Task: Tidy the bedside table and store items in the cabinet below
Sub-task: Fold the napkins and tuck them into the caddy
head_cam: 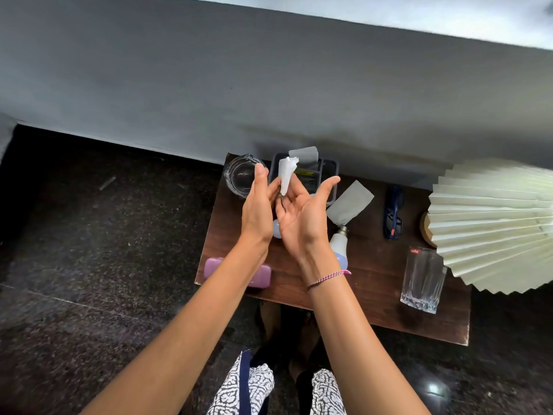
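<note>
Paper point(287, 175) between left hand point(258, 205), right hand point(302, 218)

Bedside table point(374, 283): dark wood top.
- Clear glass bowl point(242, 175): upright, far left corner.
- Grey compartment tray point(333, 172): at far edge, just beside the bowl.
- White bulb point(276, 230): raised over the left half, between left hand point(257, 214) and right hand point(302, 223). Crumpled white paper point(287, 175) stands up from its cap end.
- Second white bulb point(339, 245): lying mid-table, metal cap towards far edge, cap meeting a pale paper packet point(350, 202).
- Blue spectacles point(393, 214): folded, right of packet.
- Purple case point(239, 271): flat, near left corner.
- Clear ribbed tumbler point(422, 280): upright, red sticker at its rim, near front edge, right side.
</note>
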{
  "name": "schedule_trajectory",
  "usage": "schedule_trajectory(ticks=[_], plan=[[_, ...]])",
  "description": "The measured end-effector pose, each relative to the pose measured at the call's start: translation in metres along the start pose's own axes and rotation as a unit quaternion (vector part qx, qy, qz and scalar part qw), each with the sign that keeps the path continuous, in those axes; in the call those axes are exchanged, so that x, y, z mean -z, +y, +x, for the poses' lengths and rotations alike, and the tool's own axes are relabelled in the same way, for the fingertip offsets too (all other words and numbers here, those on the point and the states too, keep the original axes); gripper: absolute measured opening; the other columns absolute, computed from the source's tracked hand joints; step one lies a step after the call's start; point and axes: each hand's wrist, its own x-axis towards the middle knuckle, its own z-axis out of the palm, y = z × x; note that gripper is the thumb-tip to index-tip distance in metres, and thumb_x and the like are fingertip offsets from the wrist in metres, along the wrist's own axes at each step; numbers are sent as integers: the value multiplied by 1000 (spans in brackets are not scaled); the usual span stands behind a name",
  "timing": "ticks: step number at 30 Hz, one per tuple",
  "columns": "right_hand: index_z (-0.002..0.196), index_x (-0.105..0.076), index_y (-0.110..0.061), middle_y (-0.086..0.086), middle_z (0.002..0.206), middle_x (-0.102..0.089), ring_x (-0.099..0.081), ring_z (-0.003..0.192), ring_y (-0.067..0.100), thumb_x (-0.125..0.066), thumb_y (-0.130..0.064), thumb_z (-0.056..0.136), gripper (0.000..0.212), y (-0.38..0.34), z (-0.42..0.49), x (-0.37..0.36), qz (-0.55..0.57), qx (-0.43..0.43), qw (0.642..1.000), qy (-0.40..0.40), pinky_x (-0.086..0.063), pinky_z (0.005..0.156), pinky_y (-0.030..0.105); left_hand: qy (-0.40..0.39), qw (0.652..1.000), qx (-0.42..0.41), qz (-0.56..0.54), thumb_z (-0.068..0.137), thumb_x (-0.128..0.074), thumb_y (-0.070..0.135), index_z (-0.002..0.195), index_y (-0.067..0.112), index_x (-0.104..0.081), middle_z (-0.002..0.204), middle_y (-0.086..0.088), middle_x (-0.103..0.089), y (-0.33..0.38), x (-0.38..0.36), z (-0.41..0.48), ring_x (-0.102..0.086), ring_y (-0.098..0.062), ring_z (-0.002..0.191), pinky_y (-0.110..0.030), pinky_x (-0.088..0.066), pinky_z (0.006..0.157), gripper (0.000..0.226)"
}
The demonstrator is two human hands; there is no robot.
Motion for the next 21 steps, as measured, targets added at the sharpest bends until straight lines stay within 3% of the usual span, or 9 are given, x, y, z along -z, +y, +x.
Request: schedule_trajectory(ticks=[6,16,21], plan=[[145,-31,-7,10,153,-31,-23,143,21,-2,-72,85,93,0,22,-1,-23,11,1000,16,-16,120,36,-10,1000,16,-2,93,-26,61,143,24,-35,136,-7,-55,1,-3,22,-50,-16,128,-24,-36,102,63],[146,-28,-12,7,154,-29,-24,143,16,-4,-68,87,85,4,37,-3,-77,-3,997,26,-19,119,29,-14,999,38,4,96,-18,55,140,13,-41,138,-12,-52,2,-7,45,-48,-18,129,-20,-37,93,65],[148,-21,-13,5,157,-18,-15,145,14,-3,-66,89,82,4,38,-2,-96,-14,995,36,-13,119,29,-10,999,44,26,96,-16,57,137,4,-43,142,-12,-48,-3,-5,53,-44,-17,133,-21,-34,99,72]])
